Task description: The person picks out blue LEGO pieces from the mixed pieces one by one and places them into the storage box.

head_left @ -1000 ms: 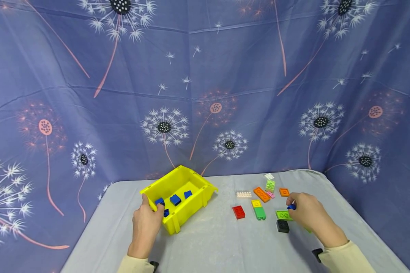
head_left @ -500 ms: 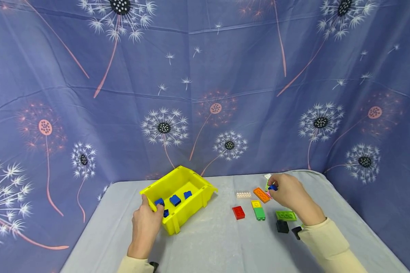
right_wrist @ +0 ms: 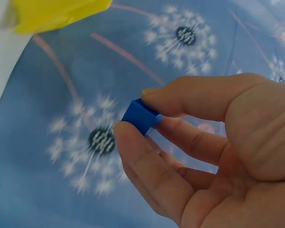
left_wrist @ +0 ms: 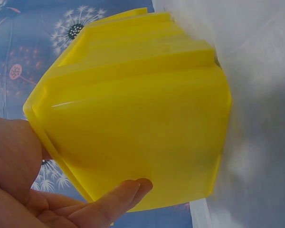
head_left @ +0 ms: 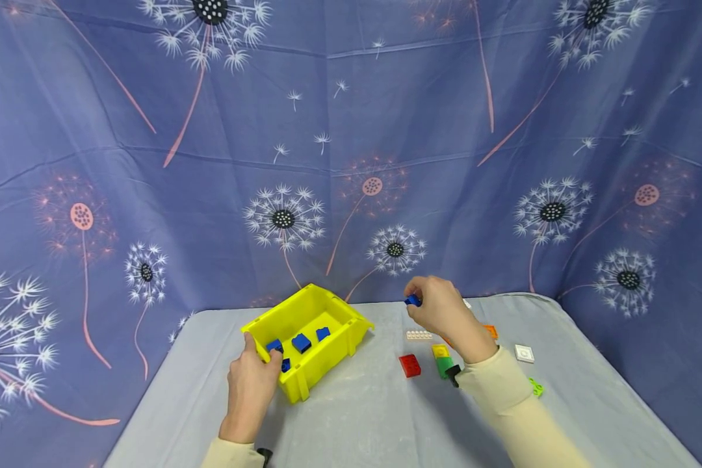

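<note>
My left hand (head_left: 253, 387) grips the near-left rim of a yellow bin (head_left: 327, 367), thumb over the edge and fingers against the outer wall. Several blue bricks (head_left: 301, 342) lie on the bin's floor. Up in the air to the right of the bin, my right hand (head_left: 441, 312) pinches a small blue brick (right_wrist: 141, 116) between thumb and fingertips. In the left wrist view the outside wall of the bin (left_wrist: 142, 128) fills the middle, with two of my fingertips resting on it.
On the grey cloth right of the bin lie a red brick (head_left: 410, 365), a pale studded brick (head_left: 418, 335), a yellow piece (head_left: 440, 351) touching a green brick (head_left: 444, 366), a white piece (head_left: 524, 353) and a lime piece (head_left: 536, 387). My right forearm covers other bricks. A patterned curtain (head_left: 351, 130) hangs behind.
Holding the blue brick, my right hand has moved left and up from the right-hand bricks towards the bin. The left hand and bin have stayed in place.
</note>
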The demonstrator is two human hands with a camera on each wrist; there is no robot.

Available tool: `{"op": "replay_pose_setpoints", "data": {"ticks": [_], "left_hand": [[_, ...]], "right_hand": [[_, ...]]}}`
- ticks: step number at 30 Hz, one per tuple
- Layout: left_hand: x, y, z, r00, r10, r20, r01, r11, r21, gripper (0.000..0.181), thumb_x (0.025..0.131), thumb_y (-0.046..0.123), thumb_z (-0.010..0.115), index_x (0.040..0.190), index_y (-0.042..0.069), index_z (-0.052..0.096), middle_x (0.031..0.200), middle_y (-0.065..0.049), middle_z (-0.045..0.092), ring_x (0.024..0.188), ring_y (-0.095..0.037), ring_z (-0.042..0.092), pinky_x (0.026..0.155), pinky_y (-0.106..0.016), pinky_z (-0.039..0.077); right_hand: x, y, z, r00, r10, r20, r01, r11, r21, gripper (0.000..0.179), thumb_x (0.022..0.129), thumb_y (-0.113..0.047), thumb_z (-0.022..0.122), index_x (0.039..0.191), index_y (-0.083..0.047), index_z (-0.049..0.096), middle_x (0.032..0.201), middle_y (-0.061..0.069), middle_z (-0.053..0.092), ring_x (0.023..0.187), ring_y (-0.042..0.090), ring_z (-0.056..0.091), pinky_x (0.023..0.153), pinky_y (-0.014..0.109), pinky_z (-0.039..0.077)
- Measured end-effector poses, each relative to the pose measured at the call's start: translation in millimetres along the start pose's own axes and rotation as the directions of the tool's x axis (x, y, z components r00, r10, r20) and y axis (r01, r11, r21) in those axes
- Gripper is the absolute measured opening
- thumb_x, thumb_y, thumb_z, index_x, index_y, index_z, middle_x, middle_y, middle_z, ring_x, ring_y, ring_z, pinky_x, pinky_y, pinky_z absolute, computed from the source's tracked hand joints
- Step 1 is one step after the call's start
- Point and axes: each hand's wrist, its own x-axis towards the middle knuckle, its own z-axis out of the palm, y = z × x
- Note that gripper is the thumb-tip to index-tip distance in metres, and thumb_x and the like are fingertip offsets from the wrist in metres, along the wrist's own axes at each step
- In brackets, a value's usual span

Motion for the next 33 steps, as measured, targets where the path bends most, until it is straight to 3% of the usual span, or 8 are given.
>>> {"op": "replay_pose_setpoints", "data": {"ticks": [6,16,25,30,33], "left_hand": [[-0.5,0.2,-0.5,1.000,0.016,-0.004,-0.016,1.000,0.002,0.084,0.098,0.028,0.059,0.161,-0.009,0.017,0.053,-0.003,0.047,0.038,-0.015,0.039,0.040,-0.030,0.040],[0.4,0.3,-1.2,0.999,0.037,-0.009,-0.037,0.999,0.006,0.084,0.098,0.027,0.059,0.160,-0.011,0.018,0.053,-0.004,0.047,0.037,-0.015,0.039,0.039,-0.030,0.039],[0.8,2.3,0.5,1.000,0.027,0.001,-0.027,1.000,0.010,0.084,0.098,0.028,0.059,0.161,-0.009,0.016,0.050,-0.003,0.047,0.036,-0.015,0.038,0.039,-0.029,0.039],[0.5,0.2,-1.0,1.000,0.025,-0.009,-0.025,1.000,0.015,0.084,0.098,0.028,0.059,0.160,-0.011,0.017,0.051,-0.003,0.047,0.037,-0.015,0.038,0.040,-0.031,0.039],[0.3,-1.0,-0.7,0.999,0.033,-0.008,-0.033,0.999,0.013,0.084,0.098,0.028,0.059,0.160,-0.012,0.017,0.051,-0.003,0.047,0.037,-0.015,0.039,0.039,-0.031,0.039]], "right_hand": [[17.2,-34,5,0.999,-0.046,0.007,0.045,0.998,0.048,0.020,0.088,-0.008,0.072,0.106,-0.014,0.075,0.096,0.003,0.072,0.081,0.019,0.062,0.076,0.041,0.054],[48.2,-91,17,0.994,-0.097,0.051,0.091,0.989,0.121,0.024,0.090,-0.006,0.071,0.114,-0.011,0.074,0.102,0.005,0.071,0.086,0.020,0.063,0.079,0.036,0.056],[59.0,-137,50,0.974,-0.196,0.109,0.184,0.976,0.118,0.025,0.090,-0.004,0.073,0.114,-0.012,0.075,0.105,0.003,0.072,0.087,0.018,0.062,0.080,0.035,0.054],[62.9,-161,73,0.963,-0.201,0.181,0.184,0.977,0.107,0.025,0.089,-0.002,0.073,0.112,-0.013,0.075,0.104,0.001,0.071,0.082,0.016,0.061,0.078,0.033,0.053],[66.3,-172,86,0.955,-0.191,0.227,0.178,0.981,0.077,0.027,0.088,-0.002,0.073,0.112,-0.014,0.076,0.102,-0.003,0.071,0.083,0.015,0.061,0.084,0.034,0.053]]}}
